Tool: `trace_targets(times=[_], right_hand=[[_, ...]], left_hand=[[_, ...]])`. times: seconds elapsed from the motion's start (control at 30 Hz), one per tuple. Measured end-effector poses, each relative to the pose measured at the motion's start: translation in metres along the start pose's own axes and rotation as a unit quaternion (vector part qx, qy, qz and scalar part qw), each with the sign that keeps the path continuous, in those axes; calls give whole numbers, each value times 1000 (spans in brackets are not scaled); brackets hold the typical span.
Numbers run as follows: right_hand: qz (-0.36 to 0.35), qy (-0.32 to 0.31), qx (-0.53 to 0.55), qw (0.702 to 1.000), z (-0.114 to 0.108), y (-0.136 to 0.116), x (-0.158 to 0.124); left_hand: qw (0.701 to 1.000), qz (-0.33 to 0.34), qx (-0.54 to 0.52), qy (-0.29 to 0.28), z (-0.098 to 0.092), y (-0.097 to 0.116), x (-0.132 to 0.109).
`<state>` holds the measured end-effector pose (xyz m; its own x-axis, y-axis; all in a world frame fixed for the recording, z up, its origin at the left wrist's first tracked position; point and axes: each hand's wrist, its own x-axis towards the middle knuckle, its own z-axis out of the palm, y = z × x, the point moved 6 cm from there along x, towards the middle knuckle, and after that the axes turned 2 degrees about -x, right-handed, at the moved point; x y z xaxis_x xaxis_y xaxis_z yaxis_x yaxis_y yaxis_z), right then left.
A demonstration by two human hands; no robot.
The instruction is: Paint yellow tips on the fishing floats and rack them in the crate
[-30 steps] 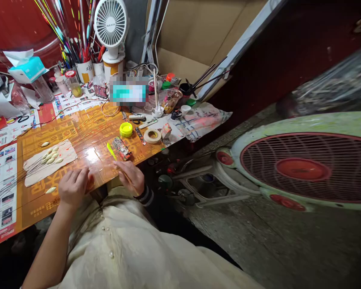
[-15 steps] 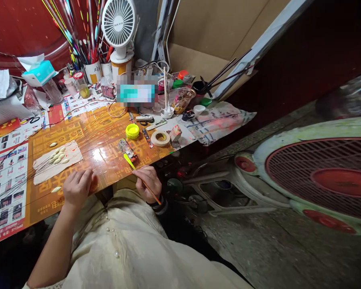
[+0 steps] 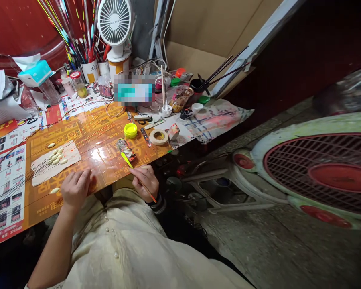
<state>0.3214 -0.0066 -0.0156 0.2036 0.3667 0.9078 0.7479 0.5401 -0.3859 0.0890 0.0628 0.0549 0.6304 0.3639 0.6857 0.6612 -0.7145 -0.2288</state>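
Head view: my right hand (image 3: 146, 182) clamps one slim fishing float (image 3: 126, 160). My left hand (image 3: 76, 189) lies open and empty on orange table cover (image 3: 87, 136)

The small white desk fan (image 3: 114, 22) has a tiny hub logo that looks like AUX. Upside down to me, the orange sheet (image 3: 52, 206) along the counter's (image 3: 39, 222) near edge shows a large Chinese 电; the leaflet's (image 3: 6, 200) small print is too blurred to read.

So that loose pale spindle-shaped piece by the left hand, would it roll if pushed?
Probably: the pale spindle-shaped piece is rounded and the glossy tabletop looks slick, so it may curve away. It looks light, so the left hand could flick it.
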Motion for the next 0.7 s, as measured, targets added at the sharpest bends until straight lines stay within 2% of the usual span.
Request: trace_targets(times=[0.33, 0.7], right_hand=[[17, 8, 3, 1000, 0, 3, -4], [28, 21, 6, 999, -2, 1, 0]], left_hand=[[1000, 9, 4, 16, -6, 3, 7], [1000, -13, -18, 4, 0, -2, 1]])
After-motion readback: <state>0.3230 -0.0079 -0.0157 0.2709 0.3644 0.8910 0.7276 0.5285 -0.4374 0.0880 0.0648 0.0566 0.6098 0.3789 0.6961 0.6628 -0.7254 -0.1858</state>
